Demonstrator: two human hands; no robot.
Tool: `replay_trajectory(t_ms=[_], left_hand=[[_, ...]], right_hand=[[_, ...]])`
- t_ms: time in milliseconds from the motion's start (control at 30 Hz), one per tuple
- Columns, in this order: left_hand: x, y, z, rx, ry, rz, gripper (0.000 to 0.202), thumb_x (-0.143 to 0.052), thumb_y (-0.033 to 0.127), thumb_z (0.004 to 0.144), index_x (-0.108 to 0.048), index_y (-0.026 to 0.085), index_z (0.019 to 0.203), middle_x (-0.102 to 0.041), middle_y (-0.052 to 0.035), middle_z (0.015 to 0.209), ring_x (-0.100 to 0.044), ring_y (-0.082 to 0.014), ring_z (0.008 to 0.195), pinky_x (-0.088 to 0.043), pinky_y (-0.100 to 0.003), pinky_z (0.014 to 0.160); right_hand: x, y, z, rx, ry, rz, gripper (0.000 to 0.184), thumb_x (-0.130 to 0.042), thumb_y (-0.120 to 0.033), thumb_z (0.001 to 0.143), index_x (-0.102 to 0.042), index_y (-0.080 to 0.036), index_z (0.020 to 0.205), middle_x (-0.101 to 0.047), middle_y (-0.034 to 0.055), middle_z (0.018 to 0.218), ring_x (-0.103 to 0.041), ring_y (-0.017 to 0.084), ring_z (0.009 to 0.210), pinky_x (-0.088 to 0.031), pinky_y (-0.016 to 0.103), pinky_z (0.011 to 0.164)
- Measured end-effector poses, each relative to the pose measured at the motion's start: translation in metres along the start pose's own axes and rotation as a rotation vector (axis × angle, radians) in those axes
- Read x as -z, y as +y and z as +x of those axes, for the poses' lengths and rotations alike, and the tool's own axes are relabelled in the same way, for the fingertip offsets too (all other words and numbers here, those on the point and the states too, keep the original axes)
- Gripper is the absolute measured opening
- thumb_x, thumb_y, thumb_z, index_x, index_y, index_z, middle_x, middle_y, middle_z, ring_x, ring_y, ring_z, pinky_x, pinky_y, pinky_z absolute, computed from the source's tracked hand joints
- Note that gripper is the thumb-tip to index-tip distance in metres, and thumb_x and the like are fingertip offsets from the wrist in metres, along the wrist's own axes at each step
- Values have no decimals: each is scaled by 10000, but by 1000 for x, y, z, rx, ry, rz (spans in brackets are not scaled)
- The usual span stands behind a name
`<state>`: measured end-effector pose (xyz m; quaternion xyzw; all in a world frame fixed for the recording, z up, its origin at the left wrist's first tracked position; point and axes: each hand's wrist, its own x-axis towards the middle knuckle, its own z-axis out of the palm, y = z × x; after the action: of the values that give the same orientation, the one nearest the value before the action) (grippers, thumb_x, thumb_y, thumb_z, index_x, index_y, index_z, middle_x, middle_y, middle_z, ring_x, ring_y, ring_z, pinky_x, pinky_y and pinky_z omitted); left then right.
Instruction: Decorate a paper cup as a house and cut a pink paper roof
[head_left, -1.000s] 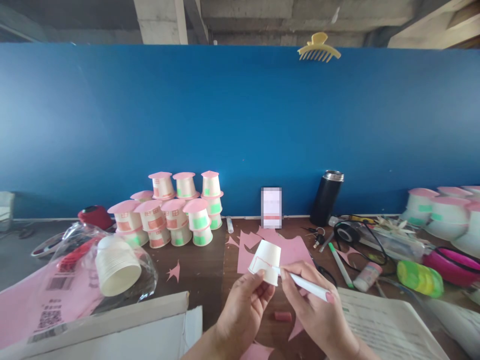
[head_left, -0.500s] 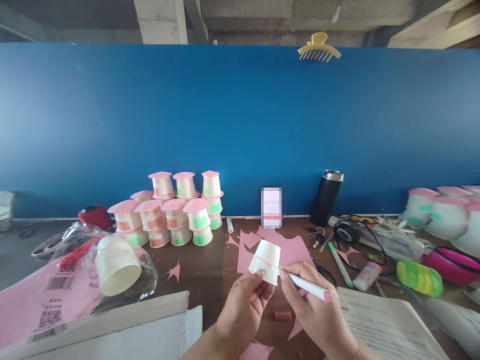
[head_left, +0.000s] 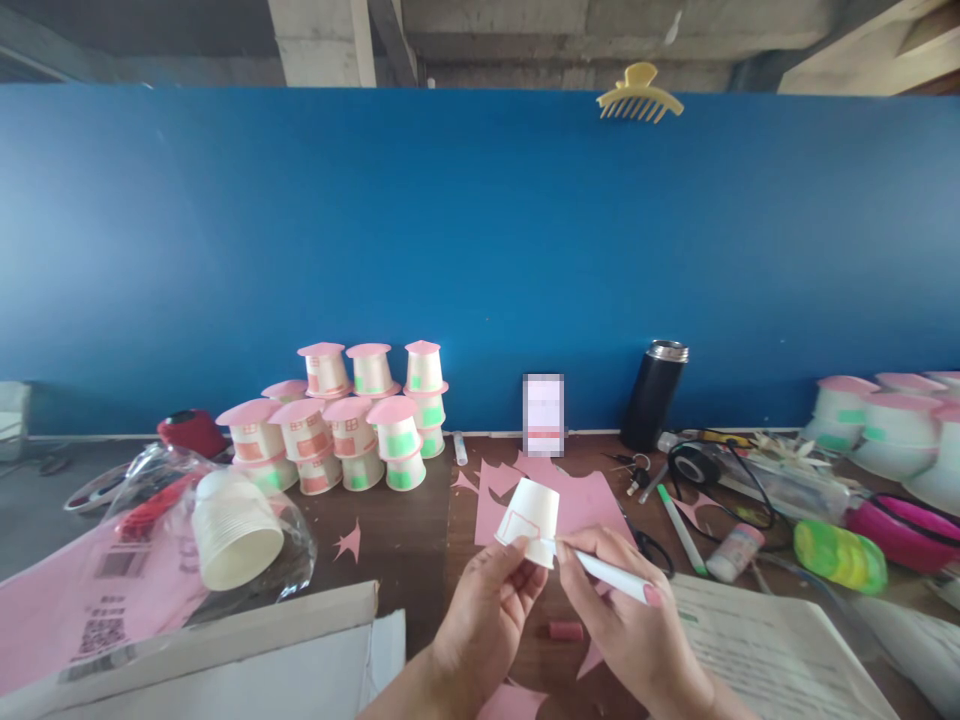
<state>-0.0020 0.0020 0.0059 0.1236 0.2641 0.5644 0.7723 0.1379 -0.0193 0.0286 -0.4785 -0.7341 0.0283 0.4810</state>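
A white paper cup (head_left: 538, 502) sits upside down and tilted in my left hand (head_left: 491, 610), whose thumb and fingers grip it near the rim. A red outline, roughly rectangular, is drawn on the cup's side. My right hand (head_left: 622, 610) is closed round a white marker pen (head_left: 611, 573) with a pink end, its tip at the cup's lower right side. On the table below lies a small red pen cap (head_left: 565, 631). Behind the cup are cut sheets of pink paper (head_left: 589, 500).
Cup houses with pink roofs (head_left: 352, 430) stand stacked at left, more (head_left: 900, 425) at far right. Left front holds bagged paper cups (head_left: 236, 530) and a white box (head_left: 300, 660). A black flask (head_left: 655, 395), green marker (head_left: 681, 528), glue bottle (head_left: 736, 553) and printed paper (head_left: 772, 650) lie right.
The cup and marker have shifted very slightly in my hands. Both hands keep the same hold, and the things around them stay put.
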Motion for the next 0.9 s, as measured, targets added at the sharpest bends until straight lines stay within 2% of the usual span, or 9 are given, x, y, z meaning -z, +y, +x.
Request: replay_trajectory(t_ms=[900], left_hand=[[2, 1, 1, -26, -15, 14, 133, -786, 139, 692, -675, 110, 759, -692, -69, 783, -647, -149, 755, -512, -267, 779]], right_hand=[[-2, -4, -3, 15, -40, -19, 141, -514, -256, 934, -615, -216, 843, -638, -5, 687, -630, 156, 601, -476, 259, 580]])
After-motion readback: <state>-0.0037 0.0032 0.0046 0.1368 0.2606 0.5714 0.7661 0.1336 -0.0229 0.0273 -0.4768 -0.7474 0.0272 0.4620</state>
